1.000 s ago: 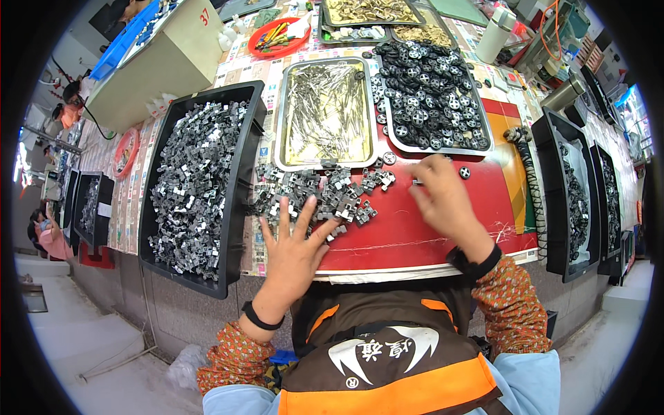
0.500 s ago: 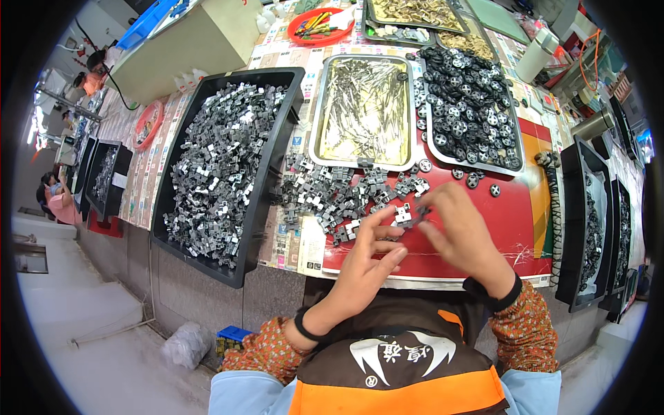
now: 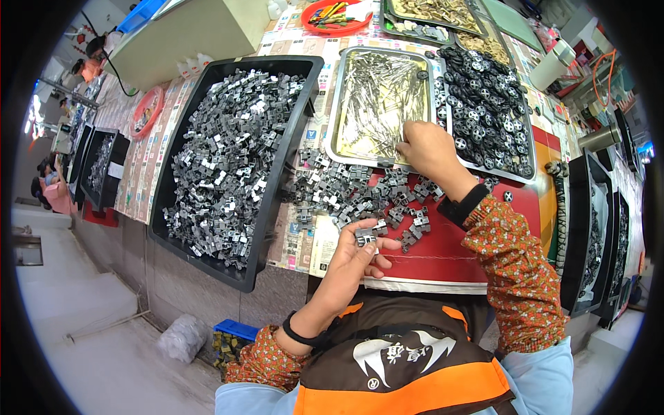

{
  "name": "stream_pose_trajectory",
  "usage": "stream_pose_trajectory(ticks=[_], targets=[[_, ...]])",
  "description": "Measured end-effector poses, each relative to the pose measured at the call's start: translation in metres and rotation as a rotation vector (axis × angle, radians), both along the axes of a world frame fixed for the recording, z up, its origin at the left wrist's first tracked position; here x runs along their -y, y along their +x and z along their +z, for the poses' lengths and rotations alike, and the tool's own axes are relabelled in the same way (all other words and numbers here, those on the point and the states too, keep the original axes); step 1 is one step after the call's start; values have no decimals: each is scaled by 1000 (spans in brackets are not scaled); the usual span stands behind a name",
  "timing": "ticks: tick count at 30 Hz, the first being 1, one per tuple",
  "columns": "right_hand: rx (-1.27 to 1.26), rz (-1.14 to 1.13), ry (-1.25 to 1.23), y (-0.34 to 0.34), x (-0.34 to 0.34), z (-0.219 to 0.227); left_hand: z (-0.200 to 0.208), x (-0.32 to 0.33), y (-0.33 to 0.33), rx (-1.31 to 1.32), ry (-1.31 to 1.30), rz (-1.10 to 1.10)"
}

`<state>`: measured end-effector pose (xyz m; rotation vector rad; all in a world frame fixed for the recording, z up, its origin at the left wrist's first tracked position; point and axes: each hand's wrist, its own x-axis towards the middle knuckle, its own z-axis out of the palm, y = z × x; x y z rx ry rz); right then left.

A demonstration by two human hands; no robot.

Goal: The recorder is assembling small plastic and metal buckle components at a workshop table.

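Observation:
My left hand (image 3: 348,266) pinches a small grey plastic piece with shiny faces (image 3: 365,237) between thumb and fingers, above the near edge of the red board. My right hand (image 3: 427,149) reaches over the lower right part of a metal tray (image 3: 335,131) of thin metal pins (image 3: 380,97). Its thumb and fingertips are drawn together at the pins; whatever they grip cannot be made out. Loose grey pieces (image 3: 339,190) like the held one lie heaped between my hands and the tray, some of them on the red board (image 3: 456,252).
Left stands a deep black bin (image 3: 266,228) full of grey pieces. Beside the pins, another tray (image 3: 529,149) carries small black wheels (image 3: 484,104). Farther back are a red basin (image 3: 337,29) with tools and a steel flask (image 3: 552,63). More black bins (image 3: 577,277) flank the right side.
My right hand has left my left hand and moved up to the pin tray. My left hand has shifted slightly down and left, still gripping the grey piece. The view has shifted a little.

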<state>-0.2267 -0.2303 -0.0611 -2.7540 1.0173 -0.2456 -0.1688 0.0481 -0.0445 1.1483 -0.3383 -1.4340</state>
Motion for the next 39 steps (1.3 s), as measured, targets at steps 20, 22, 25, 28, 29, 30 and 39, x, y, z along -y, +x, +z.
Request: stream_pose_trajectory(ticks=[20, 22, 25, 28, 29, 30, 39], targets=[[517, 91, 826, -100, -82, 53, -7, 2, -8, -277, -80, 37], [485, 142, 749, -121, -104, 67, -7, 4, -13, -295, -84, 16], [488, 122, 739, -141, -124, 70, -4, 7, -19, -309, -72, -8], [575, 90, 760, -145, -142, 71, -2, 11, -25, -286, -57, -43], [646, 81, 758, -146, -146, 70, -1, 12, -26, -270, -50, -45], [629, 104, 675, -149, -147, 67, 1, 12, -27, -252, -43, -40], [576, 118, 466, -163, -153, 56, 10, 14, -40, -156, -17, -32]])
